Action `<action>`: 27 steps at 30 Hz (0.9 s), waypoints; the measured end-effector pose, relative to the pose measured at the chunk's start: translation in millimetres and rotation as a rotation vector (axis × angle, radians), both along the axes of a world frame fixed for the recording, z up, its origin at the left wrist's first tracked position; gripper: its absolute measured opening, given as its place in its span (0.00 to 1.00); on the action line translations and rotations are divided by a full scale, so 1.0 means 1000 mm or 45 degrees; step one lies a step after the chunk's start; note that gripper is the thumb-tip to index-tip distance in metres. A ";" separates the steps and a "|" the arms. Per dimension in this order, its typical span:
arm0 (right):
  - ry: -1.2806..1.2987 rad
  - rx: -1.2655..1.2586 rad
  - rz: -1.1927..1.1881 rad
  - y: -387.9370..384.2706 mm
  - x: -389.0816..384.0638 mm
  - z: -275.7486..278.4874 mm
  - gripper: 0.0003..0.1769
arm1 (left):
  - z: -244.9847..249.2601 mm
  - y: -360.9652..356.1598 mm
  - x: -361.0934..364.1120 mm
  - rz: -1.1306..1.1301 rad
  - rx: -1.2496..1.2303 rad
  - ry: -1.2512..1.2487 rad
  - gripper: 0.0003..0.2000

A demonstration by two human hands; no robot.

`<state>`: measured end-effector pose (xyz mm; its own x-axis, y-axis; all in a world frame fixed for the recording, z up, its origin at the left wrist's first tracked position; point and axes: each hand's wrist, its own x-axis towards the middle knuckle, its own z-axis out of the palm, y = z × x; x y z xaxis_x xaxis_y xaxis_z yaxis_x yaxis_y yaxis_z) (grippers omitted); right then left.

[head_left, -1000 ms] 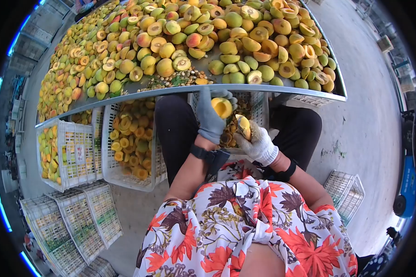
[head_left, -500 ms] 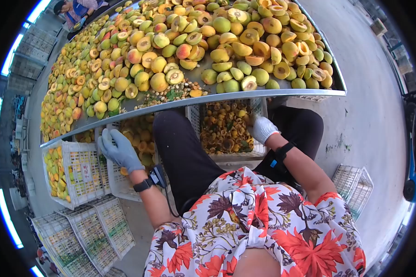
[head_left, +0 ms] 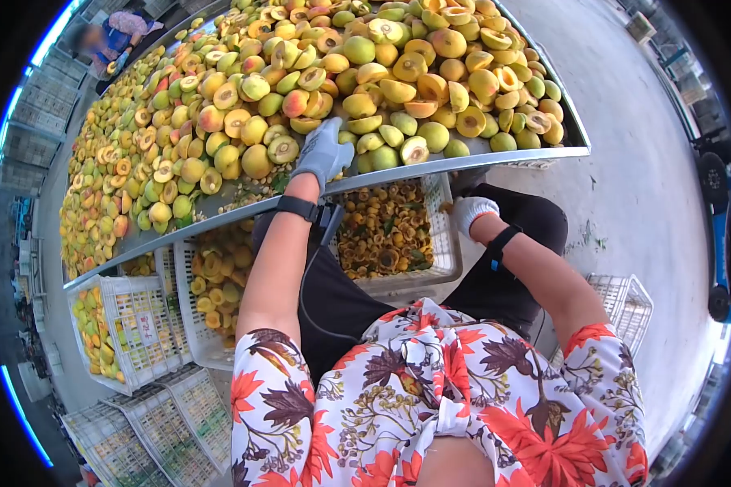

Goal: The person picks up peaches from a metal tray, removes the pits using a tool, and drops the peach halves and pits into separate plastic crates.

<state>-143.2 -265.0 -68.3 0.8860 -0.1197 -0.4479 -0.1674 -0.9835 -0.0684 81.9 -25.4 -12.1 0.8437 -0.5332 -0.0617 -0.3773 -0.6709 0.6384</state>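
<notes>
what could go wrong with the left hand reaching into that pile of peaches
The left hand reaches among loosely heaped peaches near the table edge; nudged ones could roll off. The wrist cable hangs loose and might snag on the crate rim.

Long metal table [head_left: 495,159], raised rim, runs from 8 o'clock to 2 o'clock across the upper view. Heaped on it are whole peaches [head_left: 256,162] and halved peaches [head_left: 283,149], yellow-green, some blushed red. Loose pits [head_left: 248,193] and leaf bits lie along the near edge at 11 o'clock. Concrete floor [head_left: 650,187] bears white crates: scrap crate [head_left: 452,243] at centre, crate of halves [head_left: 188,321] at 9, stacked crates [head_left: 162,422] at 7.
</notes>
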 end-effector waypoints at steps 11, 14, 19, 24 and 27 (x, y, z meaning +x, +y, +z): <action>0.158 0.357 -0.265 0.001 0.013 0.004 0.20 | -0.009 0.008 -0.004 0.122 0.141 -0.238 0.31; -0.127 0.492 -0.197 0.000 0.009 -0.005 0.24 | -0.014 0.026 0.000 0.334 -0.393 -0.170 0.28; -0.038 0.634 -0.265 0.005 0.010 -0.015 0.29 | 0.041 0.039 -0.072 0.237 -1.480 0.747 0.23; 0.036 0.819 -0.410 0.023 0.017 -0.002 0.28 | -0.004 0.015 -0.134 0.109 -1.527 1.628 0.21; -0.055 1.013 -0.330 0.026 0.014 -0.011 0.31 | -0.018 0.009 -0.149 0.334 -1.268 1.574 0.18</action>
